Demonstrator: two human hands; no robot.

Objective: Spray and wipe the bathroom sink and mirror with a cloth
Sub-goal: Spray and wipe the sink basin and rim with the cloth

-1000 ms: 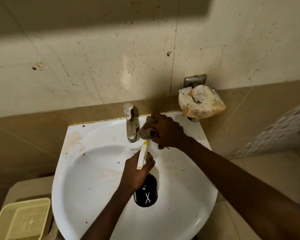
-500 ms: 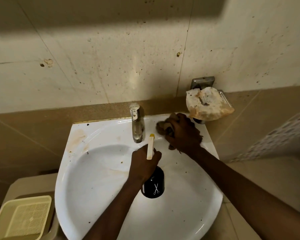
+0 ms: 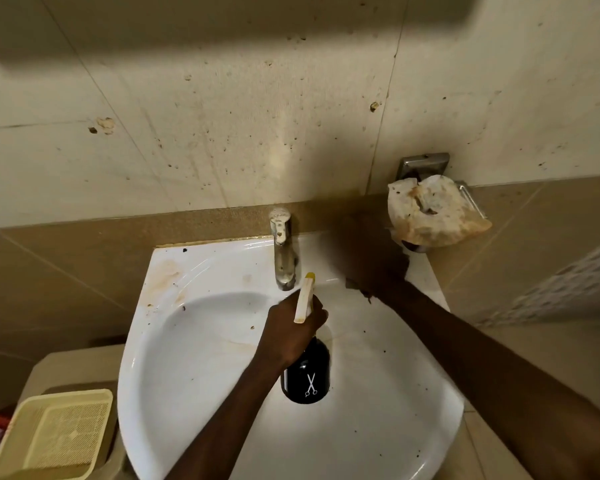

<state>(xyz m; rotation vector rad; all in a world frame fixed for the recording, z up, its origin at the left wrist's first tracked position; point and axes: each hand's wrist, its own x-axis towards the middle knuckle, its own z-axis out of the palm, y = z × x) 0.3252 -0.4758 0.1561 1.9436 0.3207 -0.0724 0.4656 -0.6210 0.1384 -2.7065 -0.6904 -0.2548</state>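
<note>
A white sink (image 3: 194, 341) with brown stains and dark specks fills the lower middle of the view. My left hand (image 3: 291, 330) holds a black spray bottle (image 3: 307, 375) with a cream nozzle over the basin, nozzle toward the steel tap (image 3: 282, 251). My right hand (image 3: 371, 261) is blurred on the sink's back right rim, beside the tap. It grips a brownish cloth (image 3: 355, 285), of which only an edge shows under the hand. No mirror is in view.
A stained soap dish on a metal wall bracket (image 3: 433, 209) hangs just right of my right hand. Speckled wall tiles rise behind the sink. A cream plastic basket (image 3: 56, 434) sits on a low surface at the lower left.
My right hand has slid with the cloth from next to the tap to the right along the back rim. The left hand and the bottle keep their place over the basin.
</note>
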